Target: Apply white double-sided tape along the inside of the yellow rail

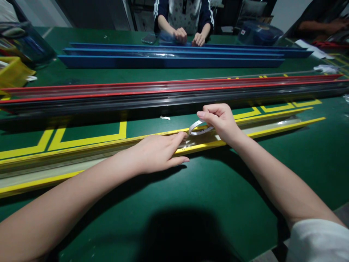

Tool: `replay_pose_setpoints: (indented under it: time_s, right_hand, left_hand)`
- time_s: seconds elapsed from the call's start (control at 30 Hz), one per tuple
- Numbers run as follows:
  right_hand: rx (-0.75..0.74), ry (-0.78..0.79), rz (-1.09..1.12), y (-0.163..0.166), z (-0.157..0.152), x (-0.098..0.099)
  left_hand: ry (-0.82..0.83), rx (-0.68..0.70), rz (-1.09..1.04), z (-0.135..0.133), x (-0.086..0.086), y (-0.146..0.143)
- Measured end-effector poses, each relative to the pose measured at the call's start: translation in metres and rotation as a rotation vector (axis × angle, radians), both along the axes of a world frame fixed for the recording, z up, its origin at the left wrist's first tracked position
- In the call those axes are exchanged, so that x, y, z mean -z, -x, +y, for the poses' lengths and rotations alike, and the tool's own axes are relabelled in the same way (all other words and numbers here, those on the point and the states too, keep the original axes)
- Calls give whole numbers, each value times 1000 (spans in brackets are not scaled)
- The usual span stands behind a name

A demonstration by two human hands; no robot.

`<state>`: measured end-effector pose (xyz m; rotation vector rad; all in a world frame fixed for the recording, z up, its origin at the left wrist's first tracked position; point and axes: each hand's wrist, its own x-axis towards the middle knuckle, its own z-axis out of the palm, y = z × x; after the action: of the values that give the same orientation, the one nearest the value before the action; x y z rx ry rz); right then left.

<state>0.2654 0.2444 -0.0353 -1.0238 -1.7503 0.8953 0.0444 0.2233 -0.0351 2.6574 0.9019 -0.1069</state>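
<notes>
A long yellow-edged channel lies across the green table in front of me, tilted slightly up to the right. My left hand rests flat over it, fingers outstretched and thumb apart, fingertips pressing near the far edge. Just right of those fingertips, a thin white strip with small dark marks rises in a loop out of the channel. The strip's upper end is pinched between the thumb and bent index finger of my right hand, held above the channel. Where the strip meets the channel is partly hidden by my left fingers.
Beyond lie a red channel, a black channel and several blue channels. A co-worker's hands are at the far edge. A yellow bin stands left; a white scrap lies behind my channel.
</notes>
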Motion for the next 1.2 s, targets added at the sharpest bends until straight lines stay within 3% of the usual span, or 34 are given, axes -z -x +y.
replay_pose_setpoints:
  time_s: [0.83, 1.2]
  right_hand:
    - [-18, -6, -65, 0, -1, -1]
    - [2, 18, -53, 1, -1, -1]
  left_hand:
    - [28, 12, 2, 1, 1, 0]
    - [-105, 26, 34, -2, 2, -4]
